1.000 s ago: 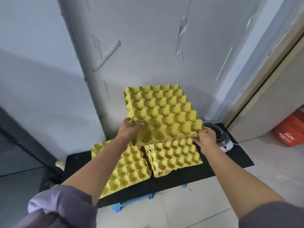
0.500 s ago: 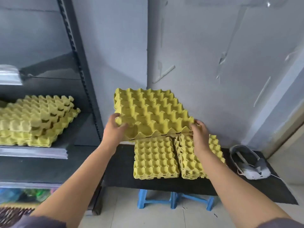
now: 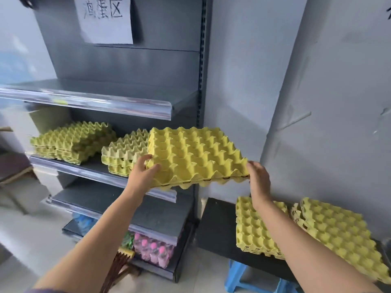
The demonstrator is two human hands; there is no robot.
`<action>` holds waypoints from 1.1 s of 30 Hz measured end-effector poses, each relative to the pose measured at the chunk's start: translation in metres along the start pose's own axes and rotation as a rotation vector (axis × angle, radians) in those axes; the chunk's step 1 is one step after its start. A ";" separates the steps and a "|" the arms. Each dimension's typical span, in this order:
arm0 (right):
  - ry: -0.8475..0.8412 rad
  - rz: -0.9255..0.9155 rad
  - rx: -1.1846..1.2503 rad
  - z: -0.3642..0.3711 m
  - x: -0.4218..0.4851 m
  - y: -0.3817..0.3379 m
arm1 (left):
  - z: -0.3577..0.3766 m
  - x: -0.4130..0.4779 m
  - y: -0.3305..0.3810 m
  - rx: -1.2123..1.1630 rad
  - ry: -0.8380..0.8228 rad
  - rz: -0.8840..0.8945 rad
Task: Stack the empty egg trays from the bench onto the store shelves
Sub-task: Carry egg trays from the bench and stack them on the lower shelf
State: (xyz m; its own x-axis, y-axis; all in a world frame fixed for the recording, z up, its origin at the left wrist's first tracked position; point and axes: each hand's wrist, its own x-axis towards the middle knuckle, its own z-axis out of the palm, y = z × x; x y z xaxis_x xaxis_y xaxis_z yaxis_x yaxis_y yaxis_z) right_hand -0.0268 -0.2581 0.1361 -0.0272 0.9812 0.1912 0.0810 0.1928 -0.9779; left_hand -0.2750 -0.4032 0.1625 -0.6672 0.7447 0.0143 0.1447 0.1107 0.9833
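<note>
I hold a yellow egg tray (image 3: 194,155) level in the air in front of the grey store shelves (image 3: 101,172). My left hand (image 3: 142,173) grips its near left corner, and my right hand (image 3: 259,179) grips its near right corner. On the middle shelf behind it lie two stacks of yellow trays, one stack (image 3: 73,140) at the left and one stack (image 3: 124,153) partly hidden by the held tray. On the black bench (image 3: 215,225) at the lower right lie two more tray stacks, one (image 3: 254,227) nearer the shelves and one (image 3: 338,231) at the far right.
An upper shelf (image 3: 88,100) juts out above the tray stacks. A paper sign (image 3: 105,17) hangs on the shelf back. Pink-capped bottles (image 3: 154,248) fill the bottom shelf. A blue stool (image 3: 239,275) stands under the bench, and a grey wall rises behind it.
I have turned left with the tray, carrying it from above the bench to the front of the middle shelf. Both hands keep the same grip.
</note>
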 end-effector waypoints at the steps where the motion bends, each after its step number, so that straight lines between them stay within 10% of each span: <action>1: -0.016 0.011 0.002 0.020 -0.006 -0.003 | -0.020 0.006 -0.004 -0.001 0.009 -0.004; 21: -0.143 -0.003 0.010 0.222 0.010 0.002 | -0.144 0.171 -0.040 0.094 0.041 -0.159; 33: -0.278 -0.177 -0.434 0.294 0.052 0.024 | -0.167 0.306 -0.059 0.186 0.113 -0.166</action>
State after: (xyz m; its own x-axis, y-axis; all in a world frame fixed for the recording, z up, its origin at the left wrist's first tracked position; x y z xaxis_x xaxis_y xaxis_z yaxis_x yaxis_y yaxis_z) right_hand -0.3192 -0.2058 0.0973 -0.3351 0.9048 0.2628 0.4537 0.3994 -0.7966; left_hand -0.6092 -0.2918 0.1388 -0.7690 0.6290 -0.1142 0.1509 0.3521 0.9237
